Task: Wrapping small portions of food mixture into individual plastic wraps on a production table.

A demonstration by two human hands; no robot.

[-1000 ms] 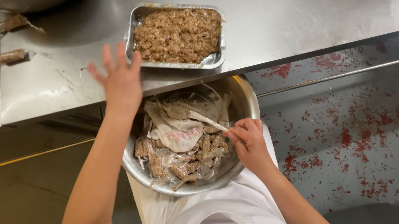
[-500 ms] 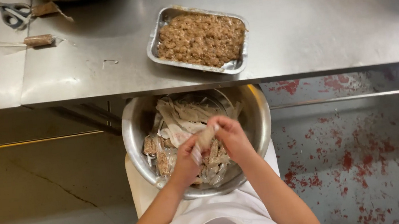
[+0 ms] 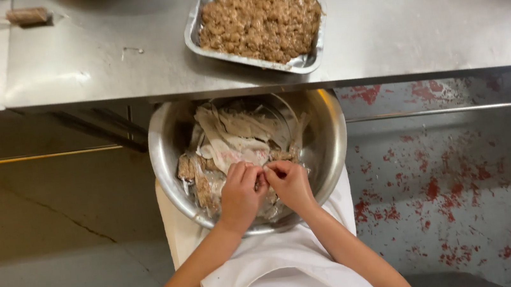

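A steel bowl (image 3: 331, 147) rests on my lap under the table edge, filled with several pale wrapped pieces and loose wrappers (image 3: 230, 143). My left hand (image 3: 240, 194) and my right hand (image 3: 288, 184) meet over the bowl's near side, fingertips pinched together on a small piece that the fingers mostly hide. On the steel table (image 3: 420, 9) above the bowl stands a foil tray (image 3: 192, 30) of brown minced filling (image 3: 258, 22).
A small wrapped roll (image 3: 28, 16) lies at the table's far left. A white apron (image 3: 283, 275) covers my lap. The floor on the right is grey with red speckles (image 3: 464, 177); on the left it is plain concrete.
A second ago my left hand was spread over the table edge near the tray. It came down into the bowl and joined the right hand, and both now pinch a piece lower in the bowl.
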